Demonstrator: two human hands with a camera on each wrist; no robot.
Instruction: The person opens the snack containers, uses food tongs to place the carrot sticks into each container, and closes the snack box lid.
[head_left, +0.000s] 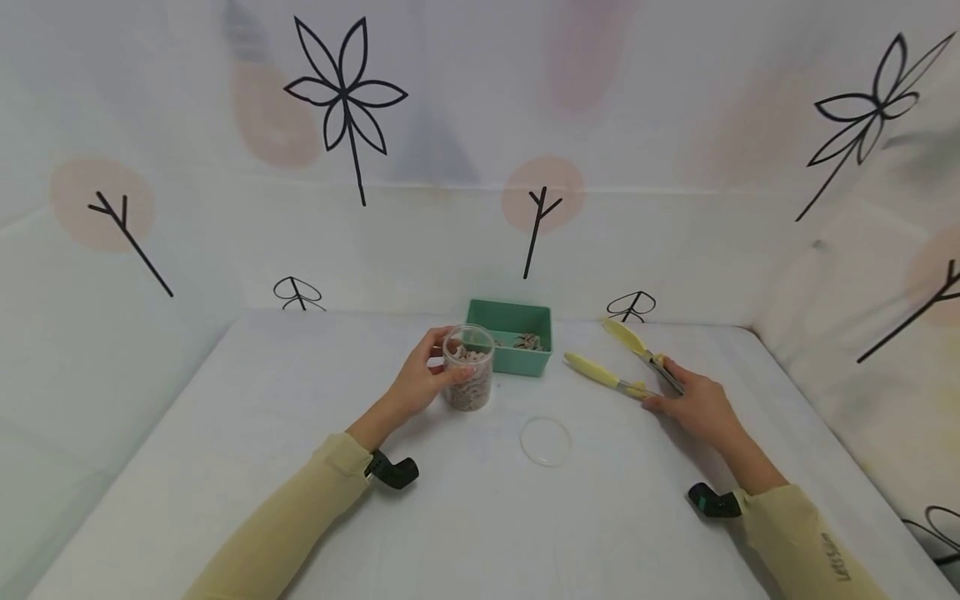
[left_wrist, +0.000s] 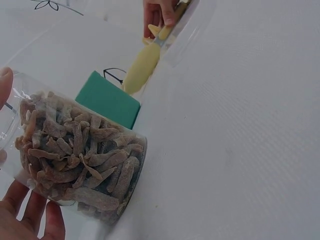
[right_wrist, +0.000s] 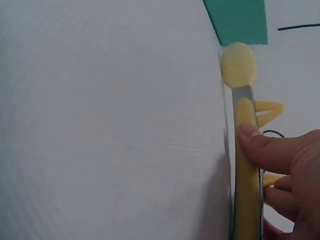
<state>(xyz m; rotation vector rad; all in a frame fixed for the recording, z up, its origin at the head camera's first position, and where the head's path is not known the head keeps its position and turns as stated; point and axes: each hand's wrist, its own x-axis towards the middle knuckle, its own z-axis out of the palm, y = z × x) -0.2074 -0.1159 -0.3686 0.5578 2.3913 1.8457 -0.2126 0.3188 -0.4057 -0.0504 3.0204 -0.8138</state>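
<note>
My left hand (head_left: 422, 377) grips a clear, lidless jar (head_left: 469, 390) from its left side, fingers behind and thumb across the front. Brownish-grey, dried strips (left_wrist: 82, 155) fill much of the jar, which stands upright on the table. Behind it and to its right sits a green rectangular tray (head_left: 521, 362) with a few similar strips (head_left: 529, 342) in it. On the right, my right hand (head_left: 697, 406) holds a pair of yellow-tipped metal tongs (head_left: 627, 337) by the handles. The tongs' arms are spread apart, their tips toward the tray and nothing between them.
A thin, clear ring (head_left: 546, 442) lies flat on the white-covered table (head_left: 555, 533), between the two forearms. A printed white cloth (head_left: 435, 242) rises behind the table and along both sides. Dark cameras are strapped at both wrists.
</note>
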